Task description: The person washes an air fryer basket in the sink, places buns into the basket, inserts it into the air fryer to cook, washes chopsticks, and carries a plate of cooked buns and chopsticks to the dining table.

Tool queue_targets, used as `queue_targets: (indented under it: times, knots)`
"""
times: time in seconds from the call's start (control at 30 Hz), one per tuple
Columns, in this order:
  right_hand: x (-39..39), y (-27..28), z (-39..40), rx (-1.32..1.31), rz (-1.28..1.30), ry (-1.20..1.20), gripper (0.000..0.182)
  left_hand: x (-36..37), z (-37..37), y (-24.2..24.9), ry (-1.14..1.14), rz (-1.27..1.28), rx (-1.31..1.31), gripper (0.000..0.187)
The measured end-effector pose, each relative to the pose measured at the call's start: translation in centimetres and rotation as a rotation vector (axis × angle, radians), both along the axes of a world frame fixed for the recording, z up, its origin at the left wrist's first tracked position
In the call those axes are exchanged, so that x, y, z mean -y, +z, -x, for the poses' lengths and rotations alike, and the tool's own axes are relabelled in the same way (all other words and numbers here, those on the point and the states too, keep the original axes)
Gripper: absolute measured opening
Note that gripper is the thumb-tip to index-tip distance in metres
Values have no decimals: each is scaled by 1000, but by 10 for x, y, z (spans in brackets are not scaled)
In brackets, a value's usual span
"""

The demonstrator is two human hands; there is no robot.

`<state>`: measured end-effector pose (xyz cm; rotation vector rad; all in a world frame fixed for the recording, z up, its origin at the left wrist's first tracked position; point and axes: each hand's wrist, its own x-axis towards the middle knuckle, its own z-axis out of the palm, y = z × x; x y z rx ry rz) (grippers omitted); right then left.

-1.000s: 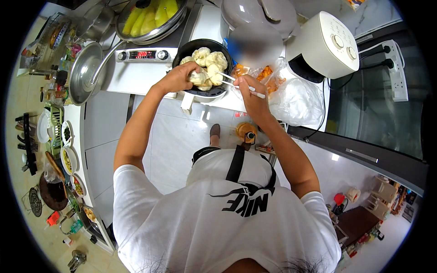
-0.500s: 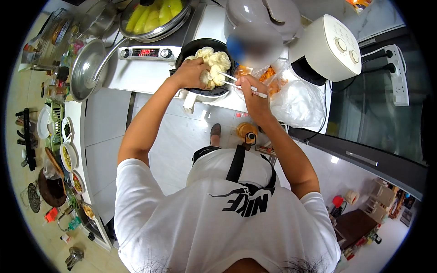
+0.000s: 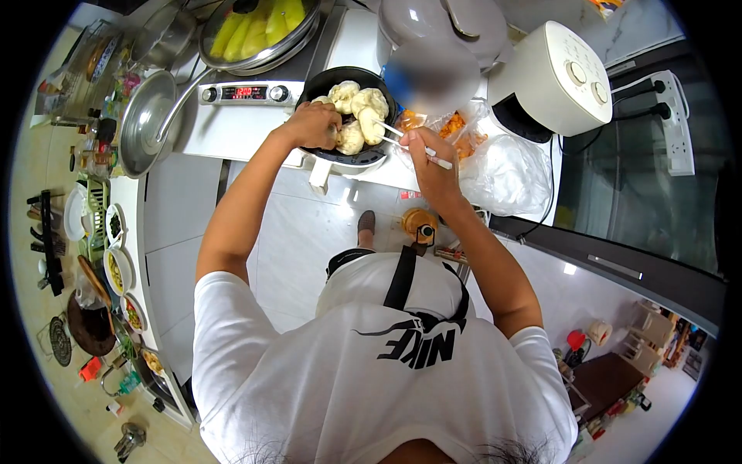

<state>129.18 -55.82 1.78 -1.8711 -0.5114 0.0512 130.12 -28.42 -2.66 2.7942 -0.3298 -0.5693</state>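
Observation:
Several pale, dough-like pieces (image 3: 369, 104) lie in a round black air fryer basket (image 3: 338, 75) with a white handle (image 3: 319, 176). At the basket's left rim is my left hand (image 3: 313, 126), its fingers curled down beside a piece; whether they grip it is hidden. My right hand (image 3: 433, 158) is closed on white chopsticks (image 3: 392, 133), whose tips touch a piece on the basket's right side.
A white air fryer body (image 3: 553, 81) stands at the right, near a clear plastic bag (image 3: 506, 178) and bags of orange food (image 3: 457, 127). At the upper left, a lidded pan (image 3: 259, 35) holds green and yellow food behind a cooktop panel (image 3: 247, 93).
My left hand has moved left, off the middle of the pieces to the basket's left side, uncovering more of them. My right hand and the chopsticks have barely moved.

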Motion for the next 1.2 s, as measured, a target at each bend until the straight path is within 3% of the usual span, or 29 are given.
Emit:
queue_targets:
  times: [0.2,0.3,0.4,0.5,0.53,0.67,0.83,1.0,1.2]
  knots:
    - [-2,2,4,75,-17,28,14,1,2,-5,-67,-100,71,33]
    - [-2,6,6,76,-46,69,12,3,5,1,-50,-69,-15,34]
    - [0,12,6,53,-13,110,11,-8,11,4,2,168,59,34]
    - [3,14,6,75,-16,117,11,-10,27,12,217,518,301,34]
    - [4,13,7,90,-56,116,11,-12,34,5,278,553,512,31]
    - [1,17,7,130,-151,106,12,-15,69,-11,677,686,701,25]
    - [-20,11,7,67,-90,154,12,-2,121,-47,1056,841,509,25]
    - [-50,-2,15,50,-164,203,11,23,150,-66,1152,786,418,29]
    - [-49,-2,12,33,-51,243,14,49,166,-70,1158,1010,156,44]
